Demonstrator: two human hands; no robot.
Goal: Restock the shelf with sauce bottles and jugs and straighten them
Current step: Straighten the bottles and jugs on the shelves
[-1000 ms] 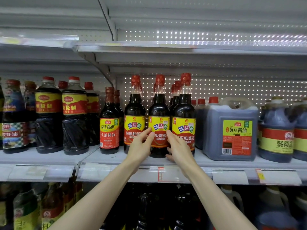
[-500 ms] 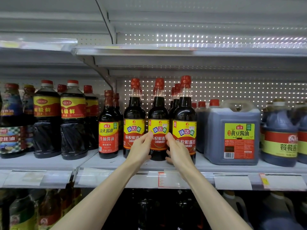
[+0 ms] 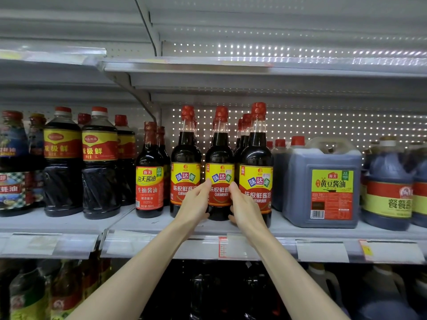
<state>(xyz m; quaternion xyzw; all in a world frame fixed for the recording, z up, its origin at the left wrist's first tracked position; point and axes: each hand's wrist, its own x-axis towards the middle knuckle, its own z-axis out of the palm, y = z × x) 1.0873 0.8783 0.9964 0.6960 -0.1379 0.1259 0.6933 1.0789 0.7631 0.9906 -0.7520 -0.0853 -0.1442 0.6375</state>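
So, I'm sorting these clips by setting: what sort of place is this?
Most likely a supermarket sauce aisle: a metal shelf with price-tag holders along its front edge, rows of identical bottles around the soy sauce bottle that the left hand and right hand grip, and a jug.

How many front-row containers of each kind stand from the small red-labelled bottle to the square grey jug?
Small red-labelled dark sauce bottle: 1
Tall yellow-labelled dark sauce bottles: 3
Square grey plastic jug: 1
Total: 5
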